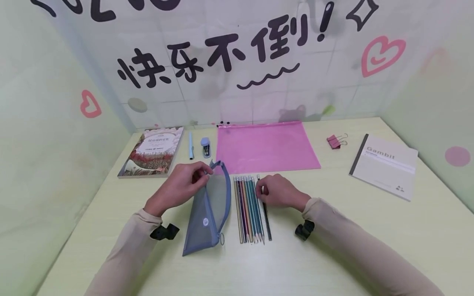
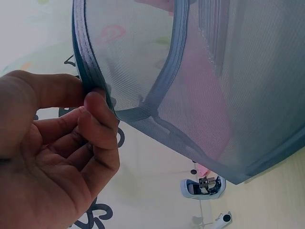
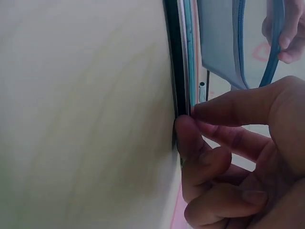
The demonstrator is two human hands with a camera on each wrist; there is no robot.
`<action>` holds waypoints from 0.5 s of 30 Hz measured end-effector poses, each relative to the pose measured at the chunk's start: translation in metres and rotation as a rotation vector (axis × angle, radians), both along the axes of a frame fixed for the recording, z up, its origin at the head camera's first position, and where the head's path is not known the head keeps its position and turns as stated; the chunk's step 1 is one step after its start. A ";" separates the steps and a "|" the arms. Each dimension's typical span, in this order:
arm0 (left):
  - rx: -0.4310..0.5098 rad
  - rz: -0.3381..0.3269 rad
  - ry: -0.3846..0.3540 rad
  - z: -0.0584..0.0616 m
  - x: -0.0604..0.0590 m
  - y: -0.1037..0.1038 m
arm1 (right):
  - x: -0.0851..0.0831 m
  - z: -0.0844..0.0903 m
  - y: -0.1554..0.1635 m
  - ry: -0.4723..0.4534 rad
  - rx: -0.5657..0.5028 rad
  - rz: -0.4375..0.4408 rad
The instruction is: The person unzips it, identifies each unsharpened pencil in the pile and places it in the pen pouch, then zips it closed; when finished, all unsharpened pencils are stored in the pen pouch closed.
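A grey-blue mesh pencil pouch (image 1: 207, 207) lies on the pale green table (image 1: 333, 230); my left hand (image 1: 181, 185) pinches its open top edge and lifts it. In the left wrist view, thumb and fingertips (image 2: 95, 114) grip the pouch rim (image 2: 88, 71). Right of the pouch lies a row of several coloured pencils (image 1: 249, 207), with a black pen (image 1: 266, 218) at its right side. My right hand (image 1: 277, 191) pinches the black pen near its upper end; in the right wrist view the fingertips (image 3: 190, 136) touch the black pen (image 3: 174, 57).
Behind the pencils lies a pink zip folder (image 1: 264, 146). A book (image 1: 153, 151), a light blue pen (image 1: 191, 144) and a small correction tape (image 1: 205, 147) lie at the back left. A pink binder clip (image 1: 335, 142) and a Gambit notebook (image 1: 385, 164) sit right.
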State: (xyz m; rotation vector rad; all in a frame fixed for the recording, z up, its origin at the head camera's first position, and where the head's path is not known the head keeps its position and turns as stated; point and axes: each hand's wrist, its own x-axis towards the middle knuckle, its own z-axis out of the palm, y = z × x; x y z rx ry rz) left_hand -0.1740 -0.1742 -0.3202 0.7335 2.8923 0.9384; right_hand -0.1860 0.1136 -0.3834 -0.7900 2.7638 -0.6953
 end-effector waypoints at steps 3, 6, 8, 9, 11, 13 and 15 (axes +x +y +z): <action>-0.005 0.002 -0.001 0.000 0.000 -0.001 | 0.002 0.001 -0.003 0.010 0.050 -0.035; -0.004 0.003 0.005 0.001 0.000 -0.001 | 0.004 0.003 -0.006 -0.001 0.074 -0.078; 0.002 0.000 0.007 0.001 0.000 -0.001 | 0.005 0.004 -0.008 -0.016 0.075 -0.104; 0.004 -0.002 0.006 0.001 0.000 -0.001 | 0.005 0.004 -0.008 -0.023 0.071 -0.113; 0.007 -0.005 0.002 0.001 0.000 -0.001 | 0.004 0.005 -0.009 -0.048 0.053 -0.133; 0.007 -0.008 -0.005 0.001 0.000 -0.001 | 0.003 0.005 -0.009 -0.068 0.031 -0.149; 0.006 -0.011 -0.008 0.000 0.000 -0.002 | 0.001 0.006 -0.008 -0.082 -0.011 -0.152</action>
